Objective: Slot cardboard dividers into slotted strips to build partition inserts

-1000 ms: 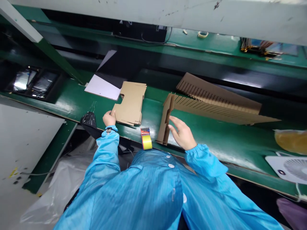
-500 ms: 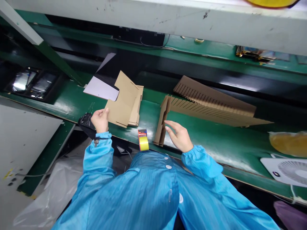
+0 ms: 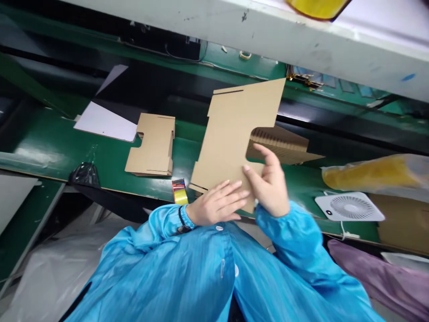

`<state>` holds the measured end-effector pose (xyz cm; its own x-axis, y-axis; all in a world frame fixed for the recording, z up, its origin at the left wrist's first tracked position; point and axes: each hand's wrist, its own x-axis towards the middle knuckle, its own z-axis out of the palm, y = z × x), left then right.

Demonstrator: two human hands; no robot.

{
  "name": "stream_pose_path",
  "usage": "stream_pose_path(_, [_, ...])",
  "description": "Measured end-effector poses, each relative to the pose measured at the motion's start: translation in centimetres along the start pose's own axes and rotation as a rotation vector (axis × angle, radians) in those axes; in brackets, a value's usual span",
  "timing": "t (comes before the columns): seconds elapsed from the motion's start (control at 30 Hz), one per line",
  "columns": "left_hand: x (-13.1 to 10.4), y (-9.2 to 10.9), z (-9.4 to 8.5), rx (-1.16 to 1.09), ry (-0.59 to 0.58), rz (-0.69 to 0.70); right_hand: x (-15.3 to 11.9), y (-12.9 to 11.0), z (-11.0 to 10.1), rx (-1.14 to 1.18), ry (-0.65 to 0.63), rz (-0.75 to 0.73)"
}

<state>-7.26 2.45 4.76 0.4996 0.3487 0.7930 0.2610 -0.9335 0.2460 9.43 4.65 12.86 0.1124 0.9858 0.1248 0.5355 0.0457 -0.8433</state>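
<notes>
A notched brown cardboard sheet [image 3: 231, 129] lies tilted in front of me, over part of the slotted cardboard strips [image 3: 284, 145]. My left hand [image 3: 219, 203] rests on its lower edge, fingers stretched out and flat. At the notch on its right side is my right hand [image 3: 270, 183], thumb against the sheet and index finger apart from it; the other fingers are partly hidden. More notched cardboard pieces [image 3: 152, 145] lie stacked to the left. Between stack and sheet, at the bench edge, sits a tape roll in a dispenser [image 3: 180, 192].
A white sheet [image 3: 103, 123] lies left of the stack on the green bench [image 3: 110, 163]. A black plastic bag [image 3: 84, 174] hangs at the front edge. To the right are a white fan [image 3: 351, 206] and a wrapped yellow roll [image 3: 372, 172]. A shelf [image 3: 214, 20] crosses above.
One cardboard sheet has moved from the left stack rightward onto the slotted strips. My left hand has moved right with it and now lies flat on it. The view has shifted right.
</notes>
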Motion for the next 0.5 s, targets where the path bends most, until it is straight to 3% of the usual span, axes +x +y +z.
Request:
stream_pose_path(0.07, [-1.1,-0.5,-0.1,-0.036,-0.035,-0.025,0.8,0.2,-3.0,-0.166,-0.058,0.021])
stream_pose_path(0.13, [-2.9,-1.1,-0.3,-0.023,-0.076,-0.184,1.4,-0.1,-5.1,-0.318,-0.108,0.055])
stream_pose_path(0.2, [-4.7,-1.7,-0.2,-0.014,-0.182,-0.346,2.0,-0.5,-5.7,-0.449,-0.155,0.069])
stream_pose_path(0.33, [-7.4,-2.5,0.8,-0.030,-0.381,-0.422,3.0,-1.3,-4.2,-0.618,-0.256,0.058])
stream_pose_path(0.5, [-8.1,-2.6,1.7,-0.037,-0.357,-0.400,3.8,-1.9,-2.4,-0.712,-0.325,0.071])
